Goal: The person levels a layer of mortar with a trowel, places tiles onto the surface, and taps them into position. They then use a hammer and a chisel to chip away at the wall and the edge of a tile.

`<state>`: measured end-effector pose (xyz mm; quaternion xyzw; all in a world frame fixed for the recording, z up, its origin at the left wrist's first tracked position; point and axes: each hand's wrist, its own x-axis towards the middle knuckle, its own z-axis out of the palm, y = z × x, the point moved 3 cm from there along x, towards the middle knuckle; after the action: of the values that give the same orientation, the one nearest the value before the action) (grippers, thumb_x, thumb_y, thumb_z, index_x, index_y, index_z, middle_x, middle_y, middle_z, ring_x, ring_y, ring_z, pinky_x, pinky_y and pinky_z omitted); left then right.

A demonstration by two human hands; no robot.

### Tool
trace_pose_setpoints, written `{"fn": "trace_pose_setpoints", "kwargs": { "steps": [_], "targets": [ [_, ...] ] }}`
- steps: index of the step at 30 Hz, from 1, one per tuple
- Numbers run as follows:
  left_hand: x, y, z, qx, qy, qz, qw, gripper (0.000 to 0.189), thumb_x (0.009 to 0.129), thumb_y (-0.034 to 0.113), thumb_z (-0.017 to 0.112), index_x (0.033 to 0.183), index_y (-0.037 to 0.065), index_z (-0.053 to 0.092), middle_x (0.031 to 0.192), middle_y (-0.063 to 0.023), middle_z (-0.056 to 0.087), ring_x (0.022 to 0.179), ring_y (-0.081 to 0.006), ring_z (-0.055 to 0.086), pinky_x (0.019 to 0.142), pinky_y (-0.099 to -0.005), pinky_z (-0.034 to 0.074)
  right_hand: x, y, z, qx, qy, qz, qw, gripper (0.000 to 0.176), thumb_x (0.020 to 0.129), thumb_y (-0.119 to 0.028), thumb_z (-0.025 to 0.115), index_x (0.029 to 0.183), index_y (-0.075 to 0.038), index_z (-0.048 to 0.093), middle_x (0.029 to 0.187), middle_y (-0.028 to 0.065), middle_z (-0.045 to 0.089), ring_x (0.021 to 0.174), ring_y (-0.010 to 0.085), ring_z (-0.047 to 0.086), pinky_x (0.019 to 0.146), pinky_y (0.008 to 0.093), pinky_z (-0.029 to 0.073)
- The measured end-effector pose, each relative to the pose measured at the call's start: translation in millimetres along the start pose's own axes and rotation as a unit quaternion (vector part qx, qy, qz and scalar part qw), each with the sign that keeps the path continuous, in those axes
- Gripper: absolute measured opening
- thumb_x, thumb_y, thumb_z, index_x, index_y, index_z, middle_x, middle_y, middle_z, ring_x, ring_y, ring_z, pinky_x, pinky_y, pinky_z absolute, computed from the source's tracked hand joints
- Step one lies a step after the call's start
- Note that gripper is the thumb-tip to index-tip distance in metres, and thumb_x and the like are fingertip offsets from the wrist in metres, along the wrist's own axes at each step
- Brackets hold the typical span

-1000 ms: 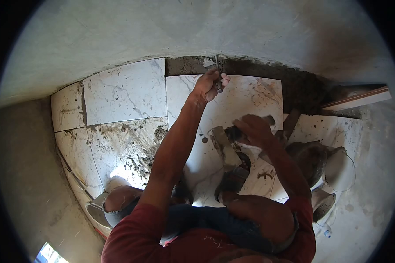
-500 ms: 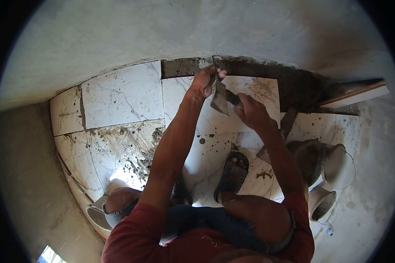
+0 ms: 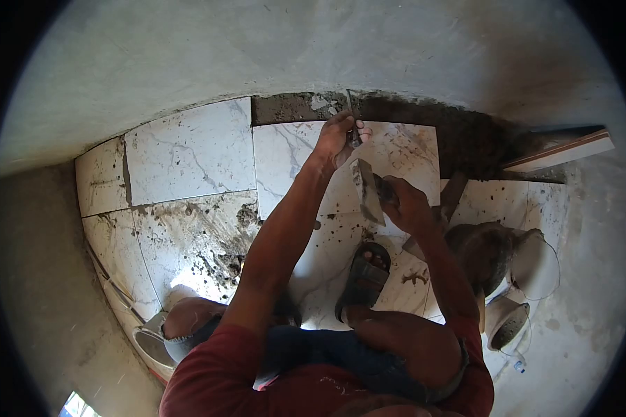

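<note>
My left hand (image 3: 335, 140) is closed around a thin dark chisel (image 3: 350, 104), whose tip points away from me into the strip of rough mortar (image 3: 285, 109) along the wall. In my right hand (image 3: 409, 207) is a trowel (image 3: 366, 189) with a flat, mortar-smeared blade, held by its dark handle. The blade stands a little below the chisel's near end, apart from it. Both hands are over a white marbled tile (image 3: 292, 153) that is dusted with crumbs.
More tiles (image 3: 188, 153) cover the floor to the left, some dirty with mortar. A dark bucket (image 3: 480, 257) and a pale pail (image 3: 506, 325) stand at the right. A tile strip (image 3: 560, 153) leans beyond. My sandalled foot (image 3: 364, 278) is below the hands.
The trowel has come down and toward me, away from the chisel. My left hand has shifted slightly right, and more of the chisel shows.
</note>
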<state>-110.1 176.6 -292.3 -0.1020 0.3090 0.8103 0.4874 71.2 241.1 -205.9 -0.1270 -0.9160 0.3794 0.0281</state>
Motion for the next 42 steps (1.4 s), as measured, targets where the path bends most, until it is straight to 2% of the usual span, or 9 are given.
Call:
{"fn": "trace_pose_setpoints", "kwargs": {
  "steps": [4, 6, 7, 9, 12, 16, 29, 41, 42],
  "targets": [
    [-2.3, 2.6, 0.5, -0.026, 0.000, -0.003, 1.000, 0.027, 0.092, 0.005, 0.037, 0.117, -0.004, 0.033, 0.082, -0.0107, 0.048, 0.069, -0.0201, 0.053, 0.057, -0.0273, 0.049, -0.1, -9.3, -7.9, -0.067, -0.035, -0.099, 0.992, 0.046, 0.067, -0.017, 0.068, 0.108, -0.008, 0.051, 0.089, 0.0133, 0.056, 0.081, 0.0298, 0.057, 0.067, 0.0379, 0.047],
    [-4.4, 8.6, 6.8, -0.025, -0.006, -0.007, 1.000, 0.026, 0.092, 0.005, 0.036, 0.116, -0.004, 0.033, 0.082, -0.0107, 0.048, 0.070, -0.0194, 0.053, 0.057, -0.0272, 0.050, 3.6, -17.7, -10.3, -0.070, 0.004, -0.270, 0.960, 0.048, 0.065, -0.018, 0.067, 0.109, -0.010, 0.050, 0.088, 0.0123, 0.056, 0.082, 0.0297, 0.056, 0.068, 0.0386, 0.047],
    [-1.5, 7.3, 4.1, -0.023, -0.007, -0.007, 1.000, 0.026, 0.092, 0.005, 0.036, 0.116, -0.004, 0.033, 0.082, -0.0107, 0.048, 0.070, -0.0194, 0.053, 0.057, -0.0272, 0.050, 12.3, -7.3, -6.7, -0.070, 0.006, -0.271, 0.960, 0.048, 0.065, -0.018, 0.067, 0.109, -0.010, 0.050, 0.088, 0.0123, 0.056, 0.082, 0.0297, 0.056, 0.068, 0.0386, 0.047],
    [5.8, 5.4, -2.3, -0.021, 0.010, -0.009, 1.000, 0.023, 0.092, 0.005, 0.036, 0.113, -0.004, 0.035, 0.082, -0.0107, 0.049, 0.071, -0.0183, 0.054, 0.059, -0.0266, 0.051, 36.3, 32.9, 3.0, -0.160, -0.057, -0.011, 0.985, 0.048, 0.066, -0.021, 0.068, 0.110, -0.012, 0.050, 0.090, 0.0122, 0.056, 0.082, 0.0301, 0.057, 0.070, 0.0397, 0.047],
    [18.3, 7.8, -19.2, -0.089, 0.064, -0.040, 0.993, 0.022, 0.092, 0.006, 0.036, 0.111, -0.004, 0.038, 0.083, -0.0106, 0.049, 0.071, -0.0176, 0.054, 0.061, -0.0260, 0.051, 35.5, 51.3, -4.5, -0.131, -0.040, 0.060, 0.989, 0.045, 0.066, -0.023, 0.067, 0.107, -0.012, 0.051, 0.091, 0.0112, 0.056, 0.083, 0.0302, 0.057, 0.070, 0.0401, 0.047],
    [14.9, 3.7, -22.3, -0.043, 0.032, -0.034, 0.998, 0.019, 0.092, 0.007, 0.037, 0.108, -0.004, 0.040, 0.083, -0.0099, 0.049, 0.072, -0.0170, 0.054, 0.061, -0.0253, 0.052, 12.3, -2.9, -9.6, -0.097, -0.018, -0.168, 0.981, 0.048, 0.064, -0.020, 0.070, 0.106, -0.009, 0.050, 0.092, 0.0110, 0.056, 0.084, 0.0295, 0.057, 0.069, 0.0381, 0.047],
    [-9.4, -18.1, -17.3, -0.019, -0.017, 0.004, 1.000, 0.027, 0.091, 0.007, 0.039, 0.118, 0.006, 0.035, 0.086, -0.0100, 0.051, 0.071, -0.0197, 0.053, 0.061, -0.0272, 0.048, -8.4, 20.3, 0.9, -0.036, -0.063, -0.065, 0.995, 0.051, 0.063, -0.016, 0.071, 0.108, -0.010, 0.047, 0.085, 0.0108, 0.055, 0.076, 0.0320, 0.057, 0.063, 0.0385, 0.046],
    [0.6, -4.2, -18.3, -0.046, -0.051, -0.015, 0.998, 0.026, 0.090, 0.005, 0.040, 0.116, 0.004, 0.037, 0.081, -0.0096, 0.053, 0.068, -0.0201, 0.055, 0.060, -0.0288, 0.050, 13.1, 7.7, 8.4, -0.132, -0.051, -0.337, 0.931, 0.046, 0.064, -0.026, 0.068, 0.104, -0.012, 0.049, 0.076, 0.0067, 0.051, 0.069, 0.0265, 0.055, 0.060, 0.0380, 0.046],
    [0.4, -4.5, -20.3, -0.041, -0.064, -0.017, 0.997, 0.028, 0.090, 0.005, 0.040, 0.117, 0.004, 0.036, 0.081, -0.0094, 0.052, 0.068, -0.0197, 0.054, 0.060, -0.0286, 0.049, 29.7, 22.7, 8.9, -0.168, -0.065, -0.186, 0.966, 0.043, 0.065, -0.026, 0.067, 0.102, -0.012, 0.050, 0.075, 0.0068, 0.051, 0.068, 0.0268, 0.055, 0.059, 0.0383, 0.046]
  ]
}}
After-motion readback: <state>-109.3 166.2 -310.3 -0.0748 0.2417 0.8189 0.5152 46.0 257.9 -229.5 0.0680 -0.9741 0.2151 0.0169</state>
